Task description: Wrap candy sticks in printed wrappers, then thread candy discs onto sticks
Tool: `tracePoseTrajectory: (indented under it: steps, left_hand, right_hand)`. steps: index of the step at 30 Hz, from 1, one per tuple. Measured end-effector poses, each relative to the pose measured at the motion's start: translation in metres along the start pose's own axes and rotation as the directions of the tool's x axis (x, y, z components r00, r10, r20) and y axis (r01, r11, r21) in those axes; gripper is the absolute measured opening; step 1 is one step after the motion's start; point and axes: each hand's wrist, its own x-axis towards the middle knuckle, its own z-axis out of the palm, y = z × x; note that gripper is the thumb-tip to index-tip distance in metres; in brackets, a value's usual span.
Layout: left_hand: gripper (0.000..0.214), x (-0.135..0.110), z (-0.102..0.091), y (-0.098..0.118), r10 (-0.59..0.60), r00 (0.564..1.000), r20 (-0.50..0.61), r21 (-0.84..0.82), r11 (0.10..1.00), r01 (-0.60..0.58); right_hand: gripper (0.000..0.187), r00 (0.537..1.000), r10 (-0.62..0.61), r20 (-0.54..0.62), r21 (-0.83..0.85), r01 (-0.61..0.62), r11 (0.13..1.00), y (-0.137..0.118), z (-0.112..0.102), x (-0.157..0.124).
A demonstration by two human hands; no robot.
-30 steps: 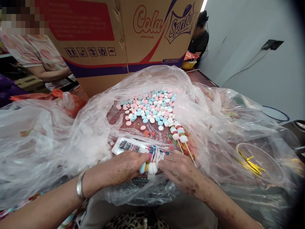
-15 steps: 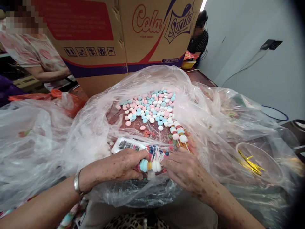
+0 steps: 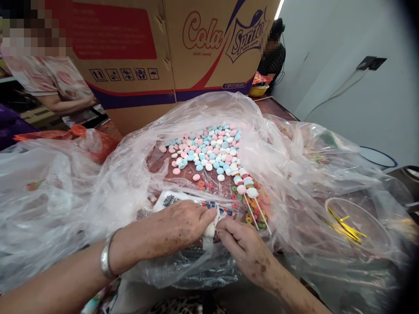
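Observation:
My left hand (image 3: 186, 222) is closed over a candy skewer (image 3: 209, 230), and only its white end shows past the fingers. Close against that end, my right hand (image 3: 240, 240) is pinched; what lies between its fingertips is too small to make out. Behind my fingers lies a printed plastic packet (image 3: 166, 198), partly covered by my left hand. To the right, two finished-looking candy sticks (image 3: 251, 192) rest side by side with their white sticks towards me. Pink, blue and white candies (image 3: 209, 152) are heaped beyond, and small ring gummies (image 3: 252, 213) lie under the sticks.
Clear plastic sheeting (image 3: 124, 174) surrounds the work area. A large cardboard box (image 3: 137, 96) stands behind it. On the right, a clear tub (image 3: 376, 226) holds gold twist ties (image 3: 347, 226). One person (image 3: 62, 83) is at the left, another (image 3: 273, 59) behind the box.
My left hand has slid right over the skewer, covering its blue and yellow pieces. My right hand has drawn in to a pinch at the end, uncovering the two white sticks.

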Motion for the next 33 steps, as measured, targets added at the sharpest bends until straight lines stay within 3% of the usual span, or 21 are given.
tracePoseTrajectory:
  steps: [4, 8, 10, 11, 12, 13, 14, 15, 16, 19, 22, 25, 28, 30, 33]
  left_hand:
    - [0.036, 0.012, -0.032, 0.015, 0.066, 0.976, -0.209, 0.108, 0.993, -0.044]
    - [0.021, 0.001, -0.035, 0.038, 0.139, 0.842, -0.521, -0.011, 0.986, -0.169]
    - [0.014, -0.014, -0.025, 0.041, -0.04, 0.784, -0.62, -0.157, 0.985, -0.073]
    - [0.012, -0.022, -0.018, 0.039, -0.214, 0.752, -0.624, -0.284, 0.958, 0.037]
    - [0.009, -0.028, -0.011, 0.034, -0.427, 0.679, -0.598, -0.444, 0.881, 0.163]
    - [0.005, -0.033, -0.005, 0.028, -0.63, 0.55, -0.548, -0.611, 0.751, 0.251]
    - [0.01, -0.034, 0.0, 0.021, -0.773, 0.424, -0.471, -0.764, 0.598, 0.242]
    - [0.027, -0.033, 0.004, 0.013, -0.864, 0.33, -0.38, -0.885, 0.443, 0.142]
    - [0.045, -0.029, 0.007, 0.006, -0.906, 0.292, -0.307, -0.947, 0.322, 0.002]
    - [0.063, -0.008, 0.006, -0.006, -0.929, 0.306, -0.208, -0.935, 0.097, -0.342]
    - [0.056, 0.014, 0.0, -0.007, -0.937, 0.318, -0.144, -0.863, -0.038, -0.504]
    - [0.043, 0.026, -0.003, -0.007, -0.935, 0.352, -0.032, -0.841, -0.165, -0.515]
    - [0.043, 0.029, -0.001, -0.011, -0.931, 0.355, 0.081, -0.84, -0.256, -0.478]
    - [0.043, 0.029, 0.001, -0.013, -0.937, 0.333, 0.111, -0.84, -0.267, -0.472]
    - [0.041, 0.027, 0.003, -0.016, -0.948, 0.305, 0.087, -0.839, -0.235, -0.49]
  right_hand:
    - [0.024, 0.986, 0.147, -0.075, 0.275, -0.121, 0.954, -0.001, 0.003, 0.003]
    - [0.031, 0.958, 0.284, -0.033, 0.582, -0.212, 0.785, 0.004, 0.006, 0.006]
    - [0.034, 0.937, 0.348, 0.003, 0.667, -0.261, 0.698, 0.009, 0.009, 0.006]
    - [0.034, 0.929, 0.37, 0.009, 0.694, -0.272, 0.666, 0.011, 0.01, 0.006]
    - [0.035, 0.924, 0.382, 0.009, 0.714, -0.274, 0.644, 0.012, 0.011, 0.006]
    - [0.035, 0.922, 0.387, 0.004, 0.727, -0.269, 0.631, 0.012, 0.012, 0.006]
    - [0.035, 0.922, 0.387, 0.001, 0.733, -0.264, 0.627, 0.012, 0.013, 0.006]
    - [0.035, 0.923, 0.384, 0.001, 0.731, -0.262, 0.629, 0.01, 0.014, 0.007]
    - [0.035, 0.925, 0.38, 0.004, 0.728, -0.263, 0.633, 0.008, 0.016, 0.008]
    - [0.037, 0.928, 0.368, 0.048, 0.713, -0.29, 0.639, -0.002, 0.019, 0.01]
    - [0.039, 0.931, 0.348, 0.108, 0.684, -0.324, 0.654, -0.008, 0.023, 0.01]
    - [0.037, 0.948, 0.311, 0.067, 0.617, -0.284, 0.734, -0.007, 0.024, 0.008]
    - [0.033, 0.968, 0.24, -0.07, 0.454, -0.184, 0.872, -0.002, 0.023, 0.004]
    - [0.031, 0.972, 0.159, -0.172, 0.283, -0.106, 0.953, 0.0, 0.022, 0.001]
    - [0.028, 0.955, 0.011, -0.298, 0.047, 0.004, 0.999, 0.0, 0.021, -0.001]
